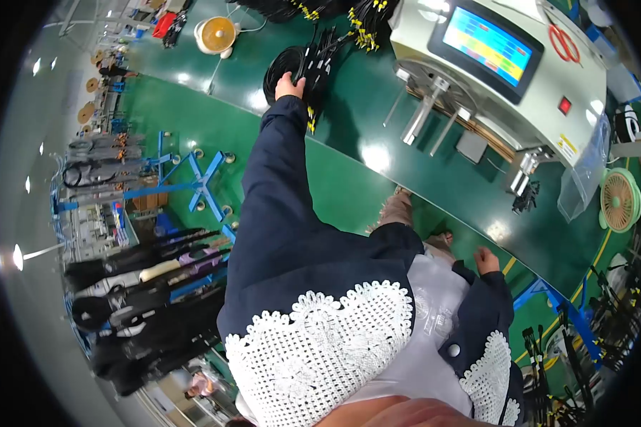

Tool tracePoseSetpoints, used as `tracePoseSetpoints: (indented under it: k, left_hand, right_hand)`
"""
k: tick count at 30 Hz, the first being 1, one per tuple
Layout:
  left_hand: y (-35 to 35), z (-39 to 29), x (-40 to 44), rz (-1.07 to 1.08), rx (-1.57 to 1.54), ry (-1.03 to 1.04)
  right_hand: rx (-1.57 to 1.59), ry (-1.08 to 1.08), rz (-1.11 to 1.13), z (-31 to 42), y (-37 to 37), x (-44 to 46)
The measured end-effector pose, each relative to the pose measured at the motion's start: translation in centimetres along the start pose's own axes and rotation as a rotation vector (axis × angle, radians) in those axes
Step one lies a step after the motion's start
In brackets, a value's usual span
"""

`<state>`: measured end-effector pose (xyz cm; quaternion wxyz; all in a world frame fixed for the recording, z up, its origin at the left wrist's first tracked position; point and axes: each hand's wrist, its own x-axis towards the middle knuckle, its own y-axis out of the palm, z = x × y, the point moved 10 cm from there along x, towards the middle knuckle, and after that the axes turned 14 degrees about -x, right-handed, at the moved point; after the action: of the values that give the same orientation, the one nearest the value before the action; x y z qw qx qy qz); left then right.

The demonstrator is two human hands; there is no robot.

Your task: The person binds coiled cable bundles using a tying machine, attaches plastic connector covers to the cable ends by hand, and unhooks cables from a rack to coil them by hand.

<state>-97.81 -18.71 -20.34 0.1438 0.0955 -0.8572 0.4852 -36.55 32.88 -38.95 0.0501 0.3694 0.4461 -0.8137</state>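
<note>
My left hand [290, 87] reaches out to a coil of black cable [280, 64] on the green worktable [335, 128]. Its fingers are closed on the coil's near side. Right beside it lie more black cables [322, 62] with white tags and yellow ends. Close to my body, by the table's front edge, my right hand [486, 260] hangs with its fingers curled in, and nothing shows in it.
A cable-winding machine [506, 78] with a lit screen [488, 46] and metal rods stands on the table. Red scissors [564, 44] lie on top. A green fan [620, 200] is at the right; a blue wheeled rack [203, 181] stands on the floor.
</note>
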Motion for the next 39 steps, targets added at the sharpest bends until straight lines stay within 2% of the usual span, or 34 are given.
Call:
tracePoseSetpoints:
  k: [3,4,6,10,12,14,16,17,20,22,24,26,28,30,31,32,34,35,36,39]
  left_hand:
    - [5.0,3.0,3.4,0.095,0.081,-0.136]
    - [7.1,4.4,4.0,0.268,0.039,-0.244]
    - [7.8,4.3,5.1,0.411,0.153,-0.242]
    - [5.4,4.0,6.7,0.385,0.169,-0.078]
    - [5.2,9.8,8.2,0.312,-0.1,-0.141]
    - [-2.4,4.4,6.4,0.327,-0.468,-0.393]
    - [-6.9,3.9,5.9,0.365,-0.737,-0.401]
    - [-9.6,2.2,4.5,0.369,-0.869,-0.413]
    - [-16.8,-4.8,-2.3,0.359,-1.232,-0.437]
    - [-20.0,-8.4,-7.3,0.344,-1.334,-0.431]
    - [-22.0,-11.6,-11.8,0.361,-1.419,-0.427]
    - [-23.2,-14.4,-15.8,0.379,-1.457,-0.396]
    - [-23.7,-16.6,-19.2,0.399,-1.464,-0.369]
    - [-24.0,-18.5,-22.1,0.403,-1.366,-0.302]
    - [-24.1,-19.3,-23.5,0.406,-1.309,-0.295]
    - [-24.3,-19.9,-24.7,0.407,-1.25,-0.29]
    - [-24.9,-21.7,-26.5,0.43,-1.032,-0.139]
    - [-24.7,-21.3,-27.4,0.394,-0.953,-0.07]
    - [-24.8,-21.2,-28.2,0.357,-0.871,-0.009]
    - [-25.0,-20.1,-30.2,0.318,-0.889,-0.122]
  right_hand:
    - [0.025,0.012,-0.035,3.9,1.9,0.5]
    - [0.038,0.019,-0.031,5.4,2.3,0.4]
    - [0.06,-0.021,-0.009,8.3,2.8,0.4]
    - [0.078,-0.027,-0.013,12.5,0.9,1.3]
    - [-0.016,-0.026,-0.016,13.2,0.7,1.8]
    - [0.027,-0.094,-0.003,15.6,-0.4,2.2]
    - [0.102,-0.219,-0.008,18.2,-1.9,2.7]
    - [0.183,-0.236,0.108,20.3,-2.6,2.7]
    - [0.66,-0.456,0.243,27.7,-5.3,2.2]
    - [0.664,-0.604,0.312,34.5,-9.6,0.5]
    - [0.582,-0.839,0.19,41.1,-14.9,-2.1]
    - [0.618,-1.001,0.043,45.7,-19.1,-4.4]
    - [0.791,-0.998,0.012,47.9,-21.4,-5.6]
    - [1.019,-1.036,0.137,48.8,-22.7,-6.7]
    - [1.132,-0.958,0.139,48.9,-23.3,-7.3]
    - [1.146,-0.928,0.167,49.0,-23.3,-8.0]
    - [1.171,-0.861,0.231,49.1,-23.1,-8.8]
    - [1.074,-0.772,0.216,49.1,-22.6,-8.9]
    - [1.066,-0.793,0.236,49.1,-22.2,-9.1]
    - [1.109,-0.847,0.344,49.6,-21.2,-9.8]
